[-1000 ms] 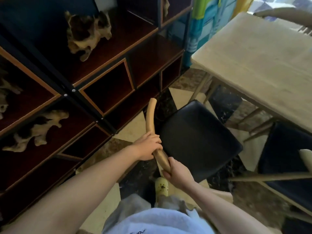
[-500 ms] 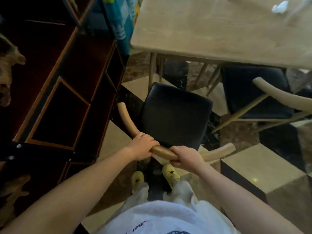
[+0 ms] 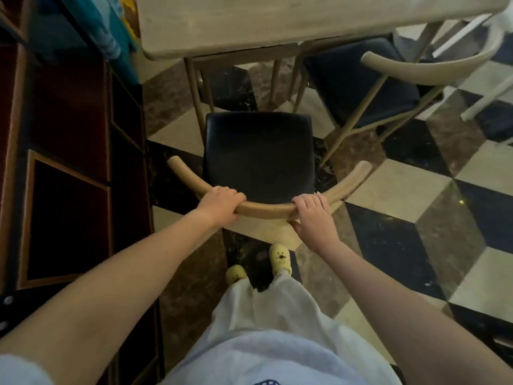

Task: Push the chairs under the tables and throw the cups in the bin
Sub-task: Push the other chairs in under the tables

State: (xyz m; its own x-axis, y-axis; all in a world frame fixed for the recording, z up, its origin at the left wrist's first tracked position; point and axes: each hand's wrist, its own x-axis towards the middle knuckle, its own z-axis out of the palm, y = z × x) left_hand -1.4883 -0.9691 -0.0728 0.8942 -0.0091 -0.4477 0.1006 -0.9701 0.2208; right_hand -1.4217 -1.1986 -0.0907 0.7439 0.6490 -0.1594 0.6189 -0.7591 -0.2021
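A chair (image 3: 259, 151) with a black padded seat and a curved light-wood backrest stands squarely in front of me, facing the pale wooden table (image 3: 277, 20). My left hand (image 3: 219, 202) grips the left part of the backrest rail. My right hand (image 3: 315, 213) grips the rail further right. The seat's front edge sits just short of the table's near edge. A second black-seated chair (image 3: 361, 79) stands to the right, partly under the table. No cup shows clearly.
A dark red shelving unit (image 3: 69, 162) lines the left side, close to the chair. Colourful fabric (image 3: 111, 37) hangs at the upper left. The floor (image 3: 416, 218) is checkered marble. My yellow shoes (image 3: 280, 258) stand right behind the chair.
The chair has swung round from an angle to face the table squarely. My hands have spread apart along the backrest, and the table now lies straight ahead.
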